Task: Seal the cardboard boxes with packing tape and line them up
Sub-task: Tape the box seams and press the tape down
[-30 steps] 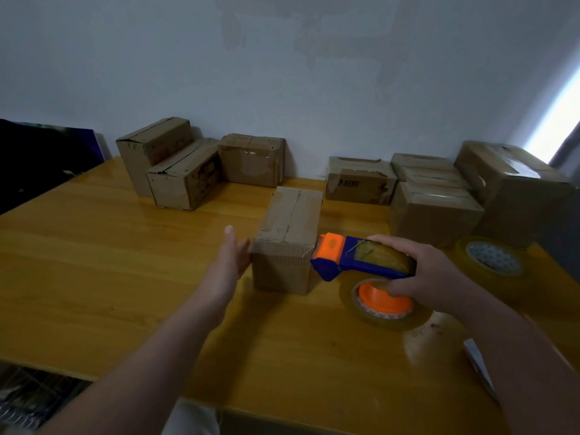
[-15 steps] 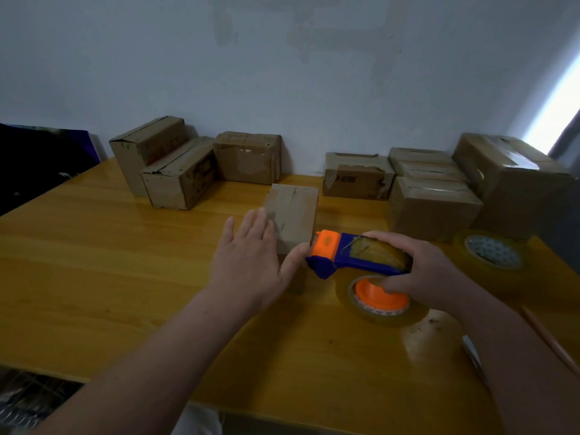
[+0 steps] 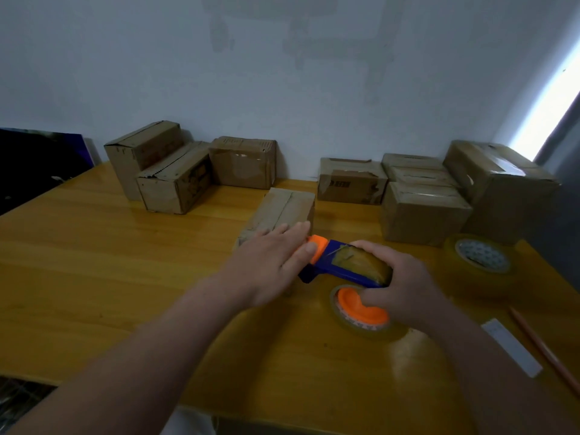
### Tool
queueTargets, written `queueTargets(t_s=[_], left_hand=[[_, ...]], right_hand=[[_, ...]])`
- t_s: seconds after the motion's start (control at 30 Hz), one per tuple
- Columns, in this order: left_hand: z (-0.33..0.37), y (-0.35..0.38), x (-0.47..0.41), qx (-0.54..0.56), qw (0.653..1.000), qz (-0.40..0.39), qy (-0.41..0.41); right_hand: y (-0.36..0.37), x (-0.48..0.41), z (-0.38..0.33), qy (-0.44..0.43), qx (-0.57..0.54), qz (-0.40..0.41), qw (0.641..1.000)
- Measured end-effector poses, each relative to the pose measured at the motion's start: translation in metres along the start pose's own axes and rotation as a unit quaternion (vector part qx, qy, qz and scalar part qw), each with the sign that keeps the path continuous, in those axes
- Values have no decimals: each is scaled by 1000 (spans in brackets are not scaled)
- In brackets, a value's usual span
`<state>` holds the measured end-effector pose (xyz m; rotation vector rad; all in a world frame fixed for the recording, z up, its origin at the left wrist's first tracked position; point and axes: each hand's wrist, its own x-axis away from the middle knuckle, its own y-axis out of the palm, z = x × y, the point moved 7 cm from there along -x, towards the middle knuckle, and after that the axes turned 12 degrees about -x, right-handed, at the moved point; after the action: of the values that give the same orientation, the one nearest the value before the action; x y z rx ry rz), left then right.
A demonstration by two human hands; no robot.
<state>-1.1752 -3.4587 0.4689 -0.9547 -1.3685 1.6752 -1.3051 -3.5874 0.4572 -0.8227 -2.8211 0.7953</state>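
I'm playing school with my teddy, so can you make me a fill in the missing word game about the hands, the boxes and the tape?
The right hand grips the tape dispenser, which is blue and ____.
The left hand rests on the middle box, made of ____.
The spare tape roll lies to the ____ of both hands.
Missing words: orange, cardboard, right.
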Motion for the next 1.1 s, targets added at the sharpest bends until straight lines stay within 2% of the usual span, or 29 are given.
queueTargets(t_s=[0.1,0.23,0.37,0.47,0.53,0.67,0.87,1.1], left_hand=[[-19,-4,1,51,998,-5,-21],[-35,-7,2,60,998,-1,-20],[-35,-5,2,42,999,-9,-11],[-35,-5,0,43,999,1,-12],[-34,-5,0,41,999,2,-13],[-32,-5,0,17,1000,-1,-8],[-35,-4,-4,28,999,9,-16],[-38,-8,-13,52,998,22,-41]], right_hand=[[15,6,-8,-19,6,5,1000],[32,8,-18,-24,40,-6,999],[28,13,-19,-8,62,-26,998],[15,19,-16,2,26,-30,999],[6,23,-16,-5,3,-30,1000],[1,27,-21,-24,32,-27,999],[-8,31,-18,16,72,-57,996],[20,-3,-27,61,112,-130,983]])
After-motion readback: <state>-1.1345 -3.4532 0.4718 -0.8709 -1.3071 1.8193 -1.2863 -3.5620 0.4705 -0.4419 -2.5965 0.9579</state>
